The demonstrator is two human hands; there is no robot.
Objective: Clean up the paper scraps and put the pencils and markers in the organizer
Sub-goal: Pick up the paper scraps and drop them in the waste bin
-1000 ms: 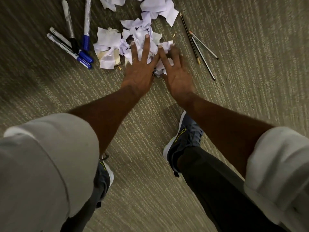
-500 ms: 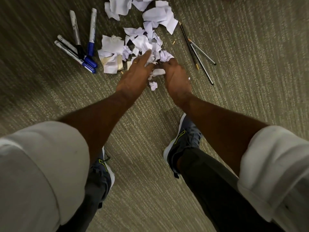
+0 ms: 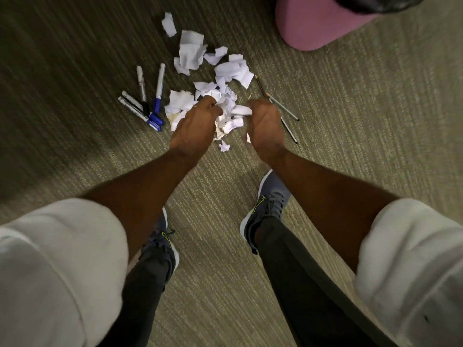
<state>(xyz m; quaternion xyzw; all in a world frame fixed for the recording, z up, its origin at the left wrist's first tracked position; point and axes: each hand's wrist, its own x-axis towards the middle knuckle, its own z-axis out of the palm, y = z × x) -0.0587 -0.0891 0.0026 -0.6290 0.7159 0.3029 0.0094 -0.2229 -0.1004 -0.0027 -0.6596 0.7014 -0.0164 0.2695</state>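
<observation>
Both hands are down in the pile of white torn paper scraps [image 3: 193,53] on the olive ribbed carpet floor [image 3: 75,71].

Left hand [image 3: 196,126]: fingers curled in, grip clamped on a wad of crumpled scraps at the near-left part of the pile. Back of the hand faces the camera.

Right hand [image 3: 263,123]: fingers also curled, grip closed on scraps at the near-right edge of the pile. A white piece sticks out by its fingertips toward the left hand. The 2 hands sit close, with crumpled paper between them.

The rest of the scraps lie loose on the floor, spreading away from the hands toward the far side. 1 small bit lies just in front of the wrists.

4 white-barrelled markers [image 3: 159,83] lie on the floor just left of the pile. 3 have blue caps and 1 has a black cap, with the cap ends bunched together near the left hand.

3 thin pencils [image 3: 284,108] lie on the floor just right of the pile, partly hidden behind the right hand.

A pink rounded object [image 3: 313,23] is at the far right, well apart from the pile.

Grey laced shoes [image 3: 268,199] stand on the carpet below the arms. White rolled-up sleeves [image 3: 57,259] fill the lower corners.
</observation>
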